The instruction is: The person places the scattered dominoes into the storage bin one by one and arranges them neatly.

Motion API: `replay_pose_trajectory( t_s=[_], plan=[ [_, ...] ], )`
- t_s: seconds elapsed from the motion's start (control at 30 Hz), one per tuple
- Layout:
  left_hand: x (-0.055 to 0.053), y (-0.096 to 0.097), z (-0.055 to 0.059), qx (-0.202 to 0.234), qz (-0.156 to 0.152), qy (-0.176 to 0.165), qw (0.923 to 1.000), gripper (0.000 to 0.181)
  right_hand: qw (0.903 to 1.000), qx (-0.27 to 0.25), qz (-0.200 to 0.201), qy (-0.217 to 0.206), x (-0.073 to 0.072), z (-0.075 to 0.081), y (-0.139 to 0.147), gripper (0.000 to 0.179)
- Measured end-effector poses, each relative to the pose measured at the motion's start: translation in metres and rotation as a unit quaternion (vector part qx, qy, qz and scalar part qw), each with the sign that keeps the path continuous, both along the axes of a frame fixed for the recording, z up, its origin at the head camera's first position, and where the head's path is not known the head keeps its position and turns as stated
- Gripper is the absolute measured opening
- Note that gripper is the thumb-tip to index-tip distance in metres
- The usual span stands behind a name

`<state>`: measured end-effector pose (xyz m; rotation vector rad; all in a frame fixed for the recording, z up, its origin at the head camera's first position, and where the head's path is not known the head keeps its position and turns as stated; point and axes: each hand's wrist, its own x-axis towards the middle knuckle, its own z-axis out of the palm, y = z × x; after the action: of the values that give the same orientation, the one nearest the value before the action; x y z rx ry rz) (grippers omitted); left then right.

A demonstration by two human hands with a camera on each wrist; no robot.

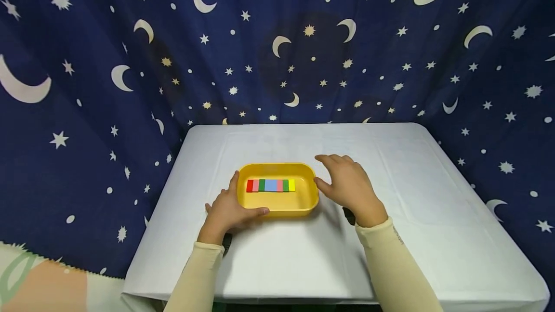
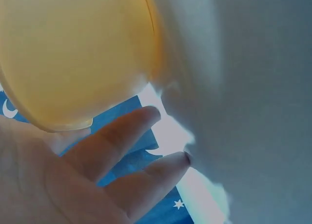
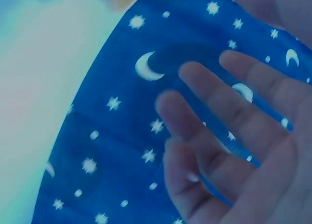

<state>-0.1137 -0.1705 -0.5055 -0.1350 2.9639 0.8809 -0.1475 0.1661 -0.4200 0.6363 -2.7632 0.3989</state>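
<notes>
A yellow tray (image 1: 277, 204) with rounded corners is over the white table, a row of small coloured blocks (image 1: 270, 185) lying across its floor. Red, pink, green, blue and yellow show in the row. My left hand (image 1: 227, 208) grips the tray's left end, thumb along the near rim and index finger at the left side. In the left wrist view the yellow tray wall (image 2: 73, 53) fills the upper left, and two fingers (image 2: 117, 141) extend clear of it. My right hand (image 1: 351, 182) is beside the tray's right end, fingers spread; whether its thumb touches the rim I cannot tell.
A white cloth covers the table (image 1: 433, 254). Behind and at both sides hangs a dark blue curtain (image 1: 260, 61) with moons and stars. Pale patterned fabric (image 1: 43, 283) shows at the lower left.
</notes>
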Motion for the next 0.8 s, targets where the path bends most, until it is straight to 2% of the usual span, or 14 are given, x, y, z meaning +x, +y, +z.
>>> replay_pose_trajectory(
  t_s=[0.07, 0.13, 0.2, 0.27, 0.33, 0.43, 0.5, 0.53, 0.63, 0.8],
  plan=[
    [0.003, -0.002, 0.002, 0.002, 0.004, 0.012, 0.9999, 0.155, 0.9997, -0.011, -0.012, 0.02, 0.004, -0.006, 0.011, 0.059],
    [0.007, -0.003, 0.007, -0.005, 0.01, 0.04, 0.9991, 0.147, 0.9991, -0.021, -0.022, 0.031, 0.008, -0.012, 0.02, 0.061],
    [0.009, -0.005, 0.016, -0.023, 0.011, 0.082, 0.9963, 0.138, 0.9985, -0.031, -0.025, 0.038, 0.012, -0.017, 0.029, 0.069],
    [0.009, -0.007, 0.028, -0.051, -0.007, 0.132, 0.9899, 0.13, 0.9978, -0.04, -0.034, 0.041, 0.016, -0.022, 0.037, 0.082],
    [0.009, -0.01, 0.042, -0.09, -0.045, 0.182, 0.9782, 0.129, 0.9973, -0.041, -0.048, 0.037, 0.022, -0.027, 0.045, 0.097],
    [0.009, -0.021, 0.063, -0.142, -0.1, 0.251, 0.9523, 0.129, 0.9963, -0.033, -0.076, 0.022, 0.03, -0.036, 0.054, 0.114],
    [0.011, -0.03, 0.075, -0.166, -0.118, 0.28, 0.938, 0.13, 0.9956, -0.024, -0.09, 0.012, 0.035, -0.041, 0.057, 0.118],
    [0.011, -0.034, 0.079, -0.172, -0.121, 0.289, 0.9339, 0.131, 0.9953, -0.018, -0.095, 0.009, 0.036, -0.042, 0.059, 0.119],
    [0.013, -0.039, 0.081, -0.174, -0.12, 0.285, 0.9349, 0.133, 0.9943, -0.003, -0.106, 0.002, 0.04, -0.046, 0.063, 0.12],
    [0.016, -0.034, 0.066, -0.168, -0.11, 0.257, 0.9453, 0.135, 0.9933, 0.011, -0.114, -0.016, 0.044, -0.051, 0.066, 0.121]
  ],
)
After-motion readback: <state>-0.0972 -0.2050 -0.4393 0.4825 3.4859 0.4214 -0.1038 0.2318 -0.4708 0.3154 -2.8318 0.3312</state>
